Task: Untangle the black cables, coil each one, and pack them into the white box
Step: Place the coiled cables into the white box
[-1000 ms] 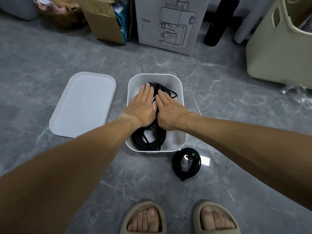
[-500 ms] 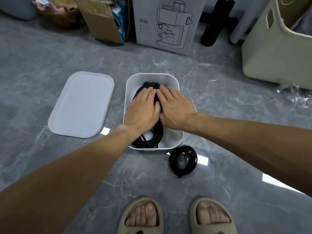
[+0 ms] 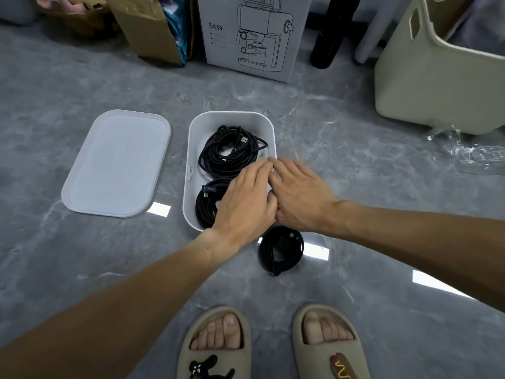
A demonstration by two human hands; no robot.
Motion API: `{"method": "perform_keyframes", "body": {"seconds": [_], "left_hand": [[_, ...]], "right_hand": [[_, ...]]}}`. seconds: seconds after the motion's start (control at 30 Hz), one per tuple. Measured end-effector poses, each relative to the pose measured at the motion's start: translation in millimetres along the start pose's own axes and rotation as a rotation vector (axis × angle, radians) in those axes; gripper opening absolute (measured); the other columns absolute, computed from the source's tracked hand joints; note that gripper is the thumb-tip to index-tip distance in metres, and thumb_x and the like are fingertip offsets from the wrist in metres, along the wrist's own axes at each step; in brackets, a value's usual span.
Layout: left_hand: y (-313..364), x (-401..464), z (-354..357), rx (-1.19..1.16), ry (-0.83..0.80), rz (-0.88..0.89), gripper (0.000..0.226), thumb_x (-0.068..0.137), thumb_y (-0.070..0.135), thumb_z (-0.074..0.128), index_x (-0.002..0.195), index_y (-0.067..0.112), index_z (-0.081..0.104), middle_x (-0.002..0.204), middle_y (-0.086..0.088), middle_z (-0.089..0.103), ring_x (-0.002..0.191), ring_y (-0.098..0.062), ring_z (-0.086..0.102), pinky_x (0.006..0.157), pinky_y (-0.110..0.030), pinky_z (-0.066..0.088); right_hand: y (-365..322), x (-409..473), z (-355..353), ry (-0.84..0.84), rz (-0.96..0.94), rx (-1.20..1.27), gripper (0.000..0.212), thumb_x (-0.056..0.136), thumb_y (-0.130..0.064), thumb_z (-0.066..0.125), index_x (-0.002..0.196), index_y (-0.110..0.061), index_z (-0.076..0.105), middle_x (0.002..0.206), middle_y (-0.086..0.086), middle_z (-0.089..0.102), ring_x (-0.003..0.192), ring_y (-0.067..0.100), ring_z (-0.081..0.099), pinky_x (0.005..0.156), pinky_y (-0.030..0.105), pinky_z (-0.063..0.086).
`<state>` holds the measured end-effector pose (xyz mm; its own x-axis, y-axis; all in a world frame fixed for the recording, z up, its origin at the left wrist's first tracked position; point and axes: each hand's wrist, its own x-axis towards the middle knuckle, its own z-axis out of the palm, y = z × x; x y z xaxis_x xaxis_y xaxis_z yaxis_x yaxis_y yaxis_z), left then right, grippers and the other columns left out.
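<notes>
White box [image 3: 191, 149] on grey floor, 2 black cable coils inside: far coil [image 3: 226, 151], near coil [image 3: 206, 203]. We count a 3rd coil [image 3: 281, 250] on the floor just beside the box's near-right corner. 1 lid [image 3: 114, 162] lies to the left. Left hand [image 3: 246, 201] & right hand [image 3: 300, 195] flat, fingers straight, side by side over the box, gripping nothing.

Under my feet the grey marbled floor [image 3: 82, 269] reflects bright ceiling lights. Along the frame's top stand a cardboard box [image 3: 153, 31], a coffee-machine carton [image 3: 254, 34] and a beige bin [image 3: 437, 77].
</notes>
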<state>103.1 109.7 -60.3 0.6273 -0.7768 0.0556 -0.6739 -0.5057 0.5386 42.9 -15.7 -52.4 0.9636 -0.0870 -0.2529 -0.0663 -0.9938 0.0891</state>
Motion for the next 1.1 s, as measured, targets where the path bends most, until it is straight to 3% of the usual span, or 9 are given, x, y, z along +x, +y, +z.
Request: {"method": "perform_keyframes", "body": {"seconds": [0.37, 0.47, 0.53, 0.6, 0.67, 0.77, 0.87, 1.0, 1.1], "left_hand": [[22.4, -26.1, 27.7, -0.038, 0.086, 0.063, 0.054, 0.092, 0.01, 0.042, 0.145, 0.003, 0.042, 0.15, -0.01, 0.042, 0.141, -0.018, 0.036, 0.117, -0.027, 0.024], [28.9, -38.4, 31.1, -0.026, 0.084, 0.125, 0.053, 0.093, 0.015, 0.036, 0.144, 0.004, 0.045, 0.15, -0.011, 0.043, 0.14, -0.02, 0.038, 0.116, -0.031, 0.028], [30.7, -44.4, 33.6, -0.033, 0.076, 0.16, 0.053, 0.092, 0.015, 0.038, 0.143, 0.004, 0.046, 0.151, -0.012, 0.043, 0.14, -0.02, 0.039, 0.116, -0.03, 0.028], [30.7, -50.6, 36.3, -0.044, 0.077, 0.183, 0.052, 0.092, 0.015, 0.041, 0.143, 0.003, 0.046, 0.151, -0.012, 0.043, 0.141, -0.02, 0.039, 0.117, -0.029, 0.028], [30.2, -57.6, 39.3, -0.056, 0.072, 0.187, 0.057, 0.091, 0.016, 0.045, 0.146, 0.003, 0.041, 0.155, -0.012, 0.039, 0.145, -0.02, 0.034, 0.119, -0.029, 0.026], [29.3, -67.4, 42.7, -0.051, 0.04, 0.181, 0.068, 0.087, 0.017, 0.052, 0.151, 0.005, 0.032, 0.159, -0.01, 0.03, 0.149, -0.018, 0.026, 0.121, -0.028, 0.021], [26.0, -68.3, 42.4, -0.035, 0.026, 0.153, 0.069, 0.086, 0.021, 0.051, 0.151, 0.008, 0.033, 0.16, -0.008, 0.03, 0.148, -0.017, 0.028, 0.12, -0.025, 0.022], [23.1, -62.9, 34.0, -0.02, 0.03, 0.155, 0.063, 0.086, 0.024, 0.05, 0.146, 0.007, 0.041, 0.154, -0.006, 0.039, 0.142, -0.015, 0.035, 0.115, -0.022, 0.024], [21.8, -65.6, 30.9, 0.003, 0.062, 0.192, 0.053, 0.084, 0.022, 0.058, 0.135, 0.007, 0.053, 0.14, -0.006, 0.051, 0.129, -0.017, 0.045, 0.11, -0.019, 0.026]], "right_hand": [[5.0, -33.6, 3.9, -0.02, -0.049, -0.017, 0.068, 0.085, -0.035, 0.025, 0.133, 0.003, 0.055, 0.134, 0.021, 0.056, 0.126, 0.038, 0.051, 0.105, 0.048, 0.044], [7.1, -41.1, 0.9, -0.057, -0.101, -0.1, 0.066, 0.099, -0.04, 0.021, 0.155, -0.006, 0.024, 0.161, 0.019, 0.02, 0.149, 0.035, 0.019, 0.12, 0.045, 0.019], [11.1, -44.1, 0.8, -0.102, -0.102, -0.081, 0.066, 0.103, -0.042, 0.022, 0.158, -0.008, 0.005, 0.165, 0.016, 0.0, 0.152, 0.033, 0.001, 0.123, 0.045, 0.006], [11.8, -43.9, 2.7, -0.071, -0.111, -0.052, 0.066, 0.101, -0.042, 0.016, 0.157, -0.007, 0.014, 0.164, 0.018, 0.008, 0.152, 0.036, 0.008, 0.122, 0.048, 0.012], [13.4, -41.7, 1.4, -0.062, -0.123, -0.02, 0.079, 0.09, -0.045, 0.001, 0.154, -0.008, 0.029, 0.161, 0.018, 0.022, 0.149, 0.038, 0.02, 0.119, 0.05, 0.02], [18.1, -40.3, 1.4, -0.077, -0.142, -0.021, 0.092, 0.078, -0.048, -0.01, 0.155, -0.012, 0.025, 0.164, 0.011, 0.017, 0.15, 0.034, 0.014, 0.12, 0.047, 0.013], [19.2, -42.9, -1.0, -0.041, -0.116, 0.02, 0.085, 0.085, -0.049, -0.002, 0.152, -0.009, 0.033, 0.161, 0.011, 0.027, 0.148, 0.035, 0.023, 0.119, 0.048, 0.019], [21.1, -52.8, 15.5, 0.108, -0.073, 0.046, 0.063, 0.094, -0.043, 0.029, 0.134, -0.003, 0.057, 0.138, 0.015, 0.057, 0.129, 0.037, 0.053, 0.104, 0.049, 0.045], [24.7, -64.0, 22.5, 0.173, -0.03, 0.075, 0.063, 0.094, -0.045, 0.036, 0.134, -0.002, 0.057, 0.136, 0.015, 0.059, 0.127, 0.034, 0.055, 0.104, 0.046, 0.046]]}}
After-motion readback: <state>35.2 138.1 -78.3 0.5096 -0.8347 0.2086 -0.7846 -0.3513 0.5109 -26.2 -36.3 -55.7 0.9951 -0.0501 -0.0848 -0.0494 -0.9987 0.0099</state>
